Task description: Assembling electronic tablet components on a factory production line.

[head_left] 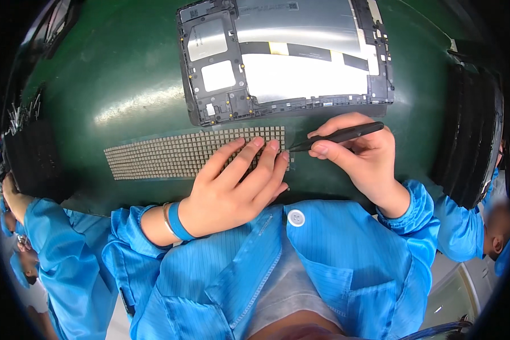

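Note:
A long sheet of small square tan pads in rows lies on the green work surface. Across its right part rests my left hand, palm down with fingers stretched out, their tips on the pads. Black tweezers are pinched between the thumb and fingers of my right hand. Their dark tips point left, close to the sheet's right end and my left fingertips. Whether the tips grip a pad is too small to tell. What lies under my left palm is hidden.
Just beyond the sheet lies a flat device panel in a black frame, with a shiny silver back. A stack of black trays stands at the right, and a dark bin-like object at the left. People in blue sleeves sit on both sides.

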`<state>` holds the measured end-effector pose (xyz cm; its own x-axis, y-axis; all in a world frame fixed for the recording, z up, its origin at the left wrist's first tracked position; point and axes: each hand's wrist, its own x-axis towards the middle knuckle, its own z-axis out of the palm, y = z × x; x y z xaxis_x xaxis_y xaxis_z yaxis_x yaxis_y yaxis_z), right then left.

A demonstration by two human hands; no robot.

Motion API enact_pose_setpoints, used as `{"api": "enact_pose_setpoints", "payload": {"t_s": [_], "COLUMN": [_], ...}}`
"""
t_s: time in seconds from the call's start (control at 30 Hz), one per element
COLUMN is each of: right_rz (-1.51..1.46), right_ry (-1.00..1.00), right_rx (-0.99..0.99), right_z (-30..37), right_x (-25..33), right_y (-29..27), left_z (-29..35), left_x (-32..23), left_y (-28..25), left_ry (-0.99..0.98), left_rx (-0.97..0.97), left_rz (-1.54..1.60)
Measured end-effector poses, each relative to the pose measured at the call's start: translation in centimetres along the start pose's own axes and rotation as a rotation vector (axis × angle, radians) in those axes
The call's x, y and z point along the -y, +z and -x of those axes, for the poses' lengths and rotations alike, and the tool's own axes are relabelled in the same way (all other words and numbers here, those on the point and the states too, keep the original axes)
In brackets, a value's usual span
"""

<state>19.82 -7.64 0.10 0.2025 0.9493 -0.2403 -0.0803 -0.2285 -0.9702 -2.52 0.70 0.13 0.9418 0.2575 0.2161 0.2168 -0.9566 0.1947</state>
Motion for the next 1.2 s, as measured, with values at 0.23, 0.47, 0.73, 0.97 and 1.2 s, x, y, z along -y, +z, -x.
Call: {"api": "enact_pose_setpoints", "payload": {"t_s": [0.23, 0.47, 0.73, 0.97, 1.2], "right_rz": [0.027, 0.012, 0.062, 0.056, 0.026], "right_ry": [0.002, 0.037, -0.265, -0.279, -0.296], "right_rx": [0.01, 0.016, 0.037, 0.079, 0.083], "right_z": [-0.2, 0.3, -2.7, -5.5, -5.8], "right_x": [0.2, 0.3, 2.4, 1.1, 0.9], "right_y": [0.3, 0.1, -0.9, -0.1, -0.2], "left_z": [0.1, 0.3, 0.3, 0.5, 0.4], "left_x": [0.0, -0.3, -0.2, 0.4, 0.8], "left_y": [0.1, -0.1, 0.2, 0.5, 0.6], "left_ry": [0.013, -0.005, -0.031, -0.005, -0.004], "left_rx": [0.005, 0.028, 0.01, -0.001, -0.002], "left_rz": [-0.054, -0.06, -0.034, -0.052, -0.037]}}
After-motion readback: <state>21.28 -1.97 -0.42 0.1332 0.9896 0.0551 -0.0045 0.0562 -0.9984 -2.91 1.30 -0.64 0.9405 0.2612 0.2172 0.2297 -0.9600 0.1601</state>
